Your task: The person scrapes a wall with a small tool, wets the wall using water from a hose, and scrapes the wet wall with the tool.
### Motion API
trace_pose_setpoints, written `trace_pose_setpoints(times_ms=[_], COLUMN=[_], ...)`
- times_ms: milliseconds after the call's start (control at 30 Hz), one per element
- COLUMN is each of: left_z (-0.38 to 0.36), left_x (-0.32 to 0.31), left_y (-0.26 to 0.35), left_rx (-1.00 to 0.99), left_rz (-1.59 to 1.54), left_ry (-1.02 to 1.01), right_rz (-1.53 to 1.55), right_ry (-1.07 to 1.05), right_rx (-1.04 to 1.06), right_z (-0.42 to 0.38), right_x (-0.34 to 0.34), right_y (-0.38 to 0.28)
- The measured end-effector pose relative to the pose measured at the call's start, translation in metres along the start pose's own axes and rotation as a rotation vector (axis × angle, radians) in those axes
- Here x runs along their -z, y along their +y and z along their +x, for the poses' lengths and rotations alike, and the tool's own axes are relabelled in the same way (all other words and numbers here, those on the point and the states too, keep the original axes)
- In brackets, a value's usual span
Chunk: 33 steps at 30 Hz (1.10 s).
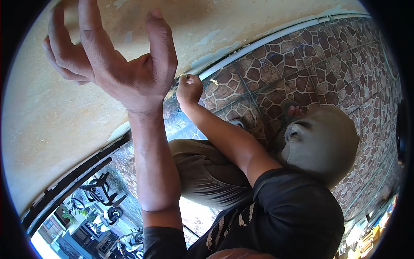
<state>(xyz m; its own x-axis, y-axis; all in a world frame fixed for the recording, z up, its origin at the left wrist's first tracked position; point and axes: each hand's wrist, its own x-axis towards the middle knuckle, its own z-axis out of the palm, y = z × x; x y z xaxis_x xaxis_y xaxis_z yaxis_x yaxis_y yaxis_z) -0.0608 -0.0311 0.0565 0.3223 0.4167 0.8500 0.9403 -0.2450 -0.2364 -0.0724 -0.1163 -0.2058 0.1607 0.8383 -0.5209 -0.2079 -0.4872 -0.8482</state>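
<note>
My left hand (116, 64) is raised large in the upper left, in front of the worn, cream-painted wall (56, 129). Its thumb stands apart from the bent, spread fingers, and nothing is in it. The top edge of the view cuts off some fingertips. Farther down, my right hand (190, 91) is closed at the foot of the wall, fingers pinched together. A small pale bit shows at its fingertips, but I cannot tell what it is. Close beside that hand, a pale scrap (214, 81) lies on the stone-patterned floor (267, 69).
A white pipe (258, 43) runs along the base of the wall. My bent knee (323, 142) and a foot (294, 109) take up the right side. Outside at lower left stand a dark chair (100, 189) and motorcycles (108, 219). Colourful items (371, 237) crowd the lower right corner.
</note>
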Motion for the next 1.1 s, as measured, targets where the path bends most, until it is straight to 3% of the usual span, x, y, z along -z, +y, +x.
trace_pose_setpoints(times_ms=[200,667,733,767,1000,1100], left_z=[-0.003,0.002,0.002,0.001,0.000,-0.001], left_x=[0.007,0.016,0.018,0.018,0.015,0.015], left_y=[0.005,0.011,0.011,0.011,0.009,0.012], left_rx=[0.023,0.061,0.062,0.065,0.063,0.061], left_rz=[-0.008,-0.037,-0.052,-0.047,-0.082,-0.083], left_ry=[-0.026,0.018,0.022,0.026,0.011,0.012], right_rz=[-0.158,-0.036,-0.213,-0.122,-0.100,-0.079], right_ry=[0.090,0.062,0.039,0.026,0.000,0.018], right_rx=[0.008,-0.162,-0.080,-0.150,-0.052,-0.162], right_z=[0.006,0.018,0.025,0.028,0.023,0.027], right_x=[-0.003,0.001,0.003,0.003,0.009,0.010], right_y=[-0.002,-0.001,0.013,0.019,0.009,0.004])
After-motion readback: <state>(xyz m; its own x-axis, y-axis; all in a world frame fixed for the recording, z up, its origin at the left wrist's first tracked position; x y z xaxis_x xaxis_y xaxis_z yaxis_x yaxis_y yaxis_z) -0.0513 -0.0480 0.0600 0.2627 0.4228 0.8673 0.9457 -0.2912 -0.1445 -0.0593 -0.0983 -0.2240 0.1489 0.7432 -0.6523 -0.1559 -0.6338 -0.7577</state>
